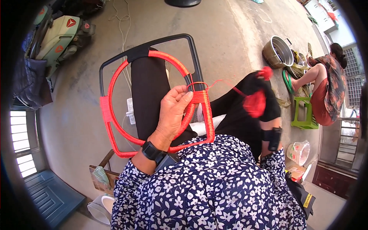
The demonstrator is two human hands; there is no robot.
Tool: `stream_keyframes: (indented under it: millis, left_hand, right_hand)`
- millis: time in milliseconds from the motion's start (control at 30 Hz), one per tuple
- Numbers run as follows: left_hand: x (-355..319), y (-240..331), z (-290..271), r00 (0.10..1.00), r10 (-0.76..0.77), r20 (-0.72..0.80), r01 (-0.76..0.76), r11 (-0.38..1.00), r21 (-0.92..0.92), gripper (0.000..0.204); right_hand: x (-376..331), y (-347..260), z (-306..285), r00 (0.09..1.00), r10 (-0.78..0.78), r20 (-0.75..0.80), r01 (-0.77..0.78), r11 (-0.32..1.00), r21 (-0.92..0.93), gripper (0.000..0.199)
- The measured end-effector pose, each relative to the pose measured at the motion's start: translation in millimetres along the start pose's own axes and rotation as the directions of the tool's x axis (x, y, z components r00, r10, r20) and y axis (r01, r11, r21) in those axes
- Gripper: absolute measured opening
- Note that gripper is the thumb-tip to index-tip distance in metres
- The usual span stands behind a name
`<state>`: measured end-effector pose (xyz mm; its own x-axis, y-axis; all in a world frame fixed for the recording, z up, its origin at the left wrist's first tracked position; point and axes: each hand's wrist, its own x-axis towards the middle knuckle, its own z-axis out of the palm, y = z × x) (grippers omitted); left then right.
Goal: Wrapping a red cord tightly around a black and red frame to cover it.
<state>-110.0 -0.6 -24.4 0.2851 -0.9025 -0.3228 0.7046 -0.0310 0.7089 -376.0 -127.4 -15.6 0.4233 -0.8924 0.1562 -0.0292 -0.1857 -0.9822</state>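
A black frame [194, 50] with a ring [112, 86] inside it lies across my lap. Glossy red cord wraps the ring and the nearer part of the outer rim. My left hand [174, 109] pinches the frame's right side, thumb and fingers closed where ring and rim meet. A loop of red cord circles the rim just above the thumb. From there a loose strand runs right to a blurred red cord bundle [254, 104] by my right hand [268, 109]. That hand is smeared, and its fingers cannot be made out. Black bands sit on both wrists.
At the right a person [331, 84] sits on a green stool [304, 111] beside a metal pot [278, 51]. A pale scooter [61, 36] stands at the upper left. A white cable [122, 34] and a power strip [131, 111] lie on the floor; a plastic bucket [299, 152] stands lower right.
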Motion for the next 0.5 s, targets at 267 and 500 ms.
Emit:
stream_keyframes:
  millis: [267,500]
  left_hand:
    - [0,1,0,0.997,-0.072,-0.016,0.074,0.992,0.103,0.017]
    - [0,3,3,0.998,-0.07,-0.002,0.07,0.992,0.104,0.013]
  right_hand:
    - [38,-11,88,0.716,0.584,0.382,-0.661,0.744,0.103,0.031]
    - [21,-54,85,0.761,0.55,0.342,-0.567,0.821,-0.058,0.021]
